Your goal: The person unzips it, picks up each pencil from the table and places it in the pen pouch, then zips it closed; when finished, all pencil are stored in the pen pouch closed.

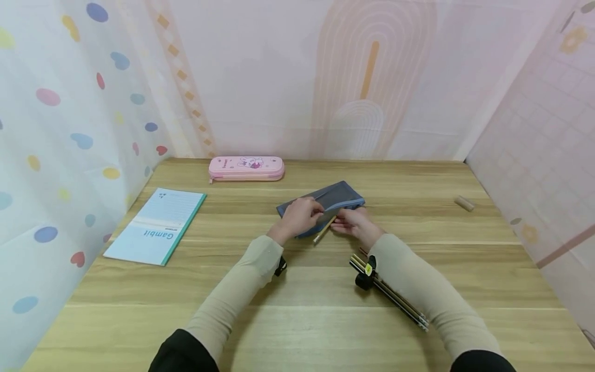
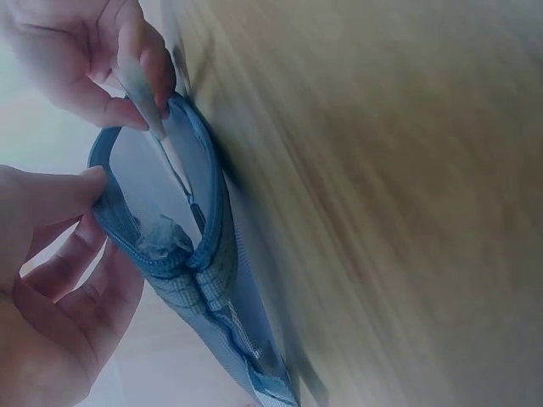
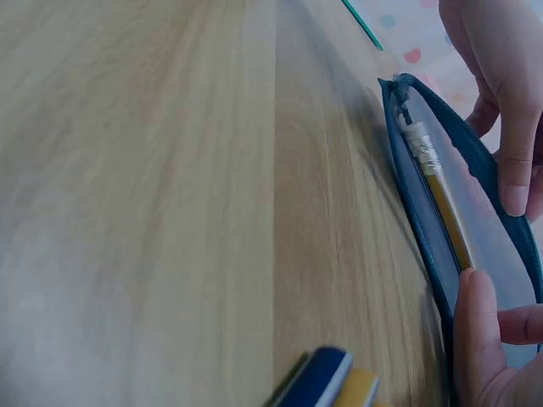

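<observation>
A blue-grey mesh zip pouch lies near the middle of the table, its zipper undone and its mouth spread wide. My left hand pinches one edge of that mouth between thumb and fingers, plainly seen in the left wrist view. With thumb and fingertips my right hand holds a yellow pencil at the opening. In the right wrist view the pencil's white eraser end lies within the zipper's outline. Several dark and gold pencils lie beside my right forearm, partly hidden by the wrist camera.
A pink pencil case with a rabbit picture stands at the table's back edge. On the left lies a pale blue notebook with a teal spine. A small tan cylinder sits at the far right. Patterned curtains hang around the table.
</observation>
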A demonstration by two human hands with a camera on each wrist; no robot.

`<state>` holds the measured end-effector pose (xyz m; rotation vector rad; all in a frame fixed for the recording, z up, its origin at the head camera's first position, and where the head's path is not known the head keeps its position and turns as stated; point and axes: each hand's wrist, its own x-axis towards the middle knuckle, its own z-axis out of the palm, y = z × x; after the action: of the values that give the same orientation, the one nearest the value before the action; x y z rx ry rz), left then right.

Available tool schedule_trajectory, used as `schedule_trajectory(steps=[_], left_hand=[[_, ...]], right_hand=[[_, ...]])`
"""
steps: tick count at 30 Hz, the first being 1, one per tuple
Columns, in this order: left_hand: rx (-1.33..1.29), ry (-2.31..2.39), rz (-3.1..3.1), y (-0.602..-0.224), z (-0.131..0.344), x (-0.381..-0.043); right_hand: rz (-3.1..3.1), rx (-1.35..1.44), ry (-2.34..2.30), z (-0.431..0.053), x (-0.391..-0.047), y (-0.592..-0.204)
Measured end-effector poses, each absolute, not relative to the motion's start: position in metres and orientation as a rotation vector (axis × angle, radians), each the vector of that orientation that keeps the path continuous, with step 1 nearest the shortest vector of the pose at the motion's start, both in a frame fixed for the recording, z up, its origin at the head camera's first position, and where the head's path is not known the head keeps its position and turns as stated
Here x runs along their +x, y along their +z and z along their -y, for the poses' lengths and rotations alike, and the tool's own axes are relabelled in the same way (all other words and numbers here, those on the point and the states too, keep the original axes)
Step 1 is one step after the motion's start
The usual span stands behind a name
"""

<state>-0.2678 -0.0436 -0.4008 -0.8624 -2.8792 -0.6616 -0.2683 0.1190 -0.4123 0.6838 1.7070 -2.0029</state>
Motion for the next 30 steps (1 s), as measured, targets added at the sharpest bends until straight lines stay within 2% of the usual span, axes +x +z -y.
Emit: schedule_trajectory(steps=[16,30], left_hand=[[-0.855,-0.665,2.896,-0.402,0.045,-0.269],[-0.849,-0.684,2.880,-0.404,0.047,-0.269]], right_hand=[[-1.673,0.703,-2.056,-0.107,-0.270,-0.413],[-2.103,0.057,-1.658,-0.145,-0.244,-0.400]])
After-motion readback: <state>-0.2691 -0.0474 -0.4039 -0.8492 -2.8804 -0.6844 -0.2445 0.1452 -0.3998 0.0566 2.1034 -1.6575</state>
